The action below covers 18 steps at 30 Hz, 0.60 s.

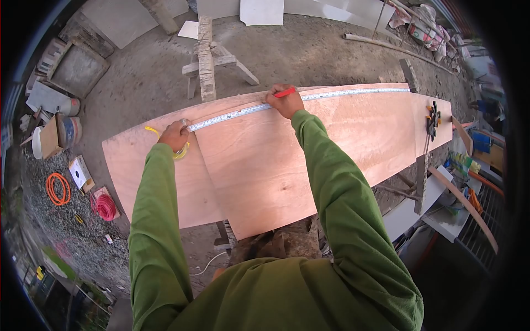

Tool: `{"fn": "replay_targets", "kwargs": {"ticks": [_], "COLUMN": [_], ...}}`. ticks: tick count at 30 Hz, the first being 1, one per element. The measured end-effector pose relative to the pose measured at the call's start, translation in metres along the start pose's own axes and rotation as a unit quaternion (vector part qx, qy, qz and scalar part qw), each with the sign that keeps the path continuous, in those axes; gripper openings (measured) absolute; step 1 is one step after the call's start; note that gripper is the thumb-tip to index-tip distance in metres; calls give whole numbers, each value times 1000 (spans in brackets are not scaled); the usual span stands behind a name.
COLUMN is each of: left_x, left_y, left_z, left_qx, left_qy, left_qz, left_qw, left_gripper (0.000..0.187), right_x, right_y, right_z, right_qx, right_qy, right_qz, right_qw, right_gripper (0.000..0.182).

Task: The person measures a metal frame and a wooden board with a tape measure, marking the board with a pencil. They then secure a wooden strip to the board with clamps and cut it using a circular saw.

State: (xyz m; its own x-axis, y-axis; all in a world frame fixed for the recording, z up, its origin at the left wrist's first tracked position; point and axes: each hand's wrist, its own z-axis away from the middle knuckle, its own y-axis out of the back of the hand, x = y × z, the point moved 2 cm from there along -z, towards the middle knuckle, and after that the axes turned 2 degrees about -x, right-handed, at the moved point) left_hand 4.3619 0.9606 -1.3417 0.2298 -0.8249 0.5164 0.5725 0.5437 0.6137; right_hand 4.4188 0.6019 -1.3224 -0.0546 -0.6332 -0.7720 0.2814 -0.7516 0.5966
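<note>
A sheet of reddish plywood (265, 171) lies in front of me, overlapping another plywood sheet (149, 171) on the left. The white blade of a tape measure (353, 94) stretches along the far side of the top sheet to its right end. At the blade's left end, my left hand (174, 136) is closed on the tape measure; yellow parts show beside the fingers, and the rest is hidden. My right hand (286, 101) grips a flat red pencil or marker (285, 92) over the blade, near mid-sheet.
Black clamps (431, 121) sit at the right end of the plywood. A wooden sawhorse (206, 60) stands at the far side. On the left ground lie an orange hose coil (58, 188), a pink cord roll (105, 206) and a box (81, 174). A pole (397, 52) lies behind.
</note>
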Motion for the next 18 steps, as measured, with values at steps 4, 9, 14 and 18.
{"fn": "replay_targets", "kwargs": {"ticks": [4, 9, 14, 18], "left_x": [-3, -16, -12, -5], "left_y": [0, -6, -4, 0], "left_z": [-2, -9, -6, -2], "left_qx": [-20, -25, -17, -23], "left_qy": [-10, 15, 2, -5], "left_qz": [21, 2, 0, 8], "left_qw": [1000, 1000, 1000, 1000], "left_gripper": [30, 33, 32, 31], "right_x": [5, 8, 8, 5], "right_y": [-2, -4, -3, -2], "right_z": [-3, -2, -6, -3], "right_qx": [-5, -1, -11, -12], "right_qy": [16, 24, 42, 19], "right_qz": [28, 23, 42, 17], "right_qw": [999, 999, 998, 1000], "right_gripper": [18, 20, 19, 18]}}
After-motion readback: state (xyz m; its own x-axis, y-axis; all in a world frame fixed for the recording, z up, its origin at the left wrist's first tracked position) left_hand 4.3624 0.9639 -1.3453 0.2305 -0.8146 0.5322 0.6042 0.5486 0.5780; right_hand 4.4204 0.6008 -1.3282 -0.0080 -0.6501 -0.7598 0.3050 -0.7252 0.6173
